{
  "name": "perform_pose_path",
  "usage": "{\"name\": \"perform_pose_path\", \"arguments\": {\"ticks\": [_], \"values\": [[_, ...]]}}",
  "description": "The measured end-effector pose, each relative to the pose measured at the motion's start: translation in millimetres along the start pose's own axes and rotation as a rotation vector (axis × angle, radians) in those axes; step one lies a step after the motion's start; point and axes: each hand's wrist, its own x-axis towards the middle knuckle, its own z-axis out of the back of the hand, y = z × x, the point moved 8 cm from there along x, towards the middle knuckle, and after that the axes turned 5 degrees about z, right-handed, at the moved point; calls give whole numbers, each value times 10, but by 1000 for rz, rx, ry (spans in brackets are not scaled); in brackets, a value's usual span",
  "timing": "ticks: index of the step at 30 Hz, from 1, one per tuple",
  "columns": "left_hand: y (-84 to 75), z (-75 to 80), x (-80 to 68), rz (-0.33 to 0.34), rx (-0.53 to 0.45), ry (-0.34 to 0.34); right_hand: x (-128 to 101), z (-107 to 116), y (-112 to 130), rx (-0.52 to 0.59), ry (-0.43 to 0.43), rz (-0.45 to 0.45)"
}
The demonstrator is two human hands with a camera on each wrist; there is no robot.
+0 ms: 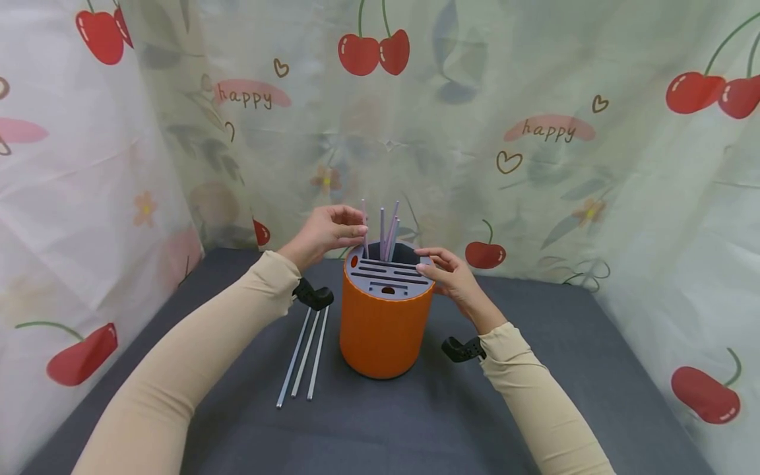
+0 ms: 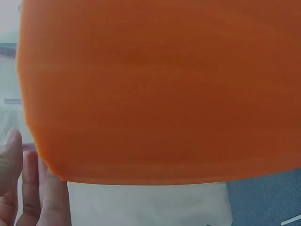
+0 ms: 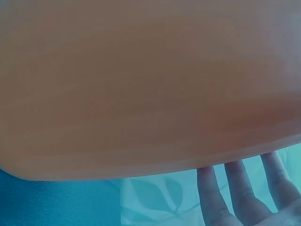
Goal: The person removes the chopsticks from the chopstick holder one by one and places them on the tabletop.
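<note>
An orange cylindrical holder (image 1: 382, 326) with a grey slotted top (image 1: 388, 274) stands on the dark grey table. Several lilac straws (image 1: 387, 234) stand in its rear opening. My left hand (image 1: 332, 231) pinches one upright straw (image 1: 365, 227) at the holder's back left. My right hand (image 1: 445, 272) rests with relaxed fingers on the holder's right rim. In the left wrist view the orange holder wall (image 2: 160, 89) fills the frame with my fingers (image 2: 28, 188) at lower left. In the right wrist view the holder (image 3: 141, 80) fills the frame, my straight fingers (image 3: 244, 188) below it.
Three grey straws (image 1: 304, 356) lie side by side on the table (image 1: 534, 369) left of the holder. A cherry-print curtain (image 1: 505, 132) encloses the back and both sides.
</note>
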Motion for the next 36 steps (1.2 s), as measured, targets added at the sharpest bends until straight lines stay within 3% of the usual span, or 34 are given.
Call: {"name": "perform_pose_path", "arguments": {"ticks": [6,9,12,15,18,22,25,28,32,36], "values": [[-96,-1,-25,-58,-8,-23,1,-12,2,-2,3,2],[-291,22,-73,-151,-23,-32,0,-17,7,-1,7,4],[-589,97,-166,-279,-65,-46,0,-15,12,-5,9,9],[-901,245,-290,-407,-166,-64,3,-7,10,-8,8,11],[-1140,472,-430,-504,-326,-94,0,-6,13,-8,5,11],[-1232,856,-583,-546,-543,-177,-9,-11,18,-7,-1,8],[-1084,1111,-612,-490,-596,-250,-9,-11,13,-8,-5,4],[-752,1291,-545,-375,-540,-294,-11,-11,5,-7,-10,-3],[-136,1416,-391,-229,-334,-306,-17,-14,7,-8,-16,-6],[544,1446,-279,-95,-90,-281,-16,-16,11,-12,-17,-1]]}}
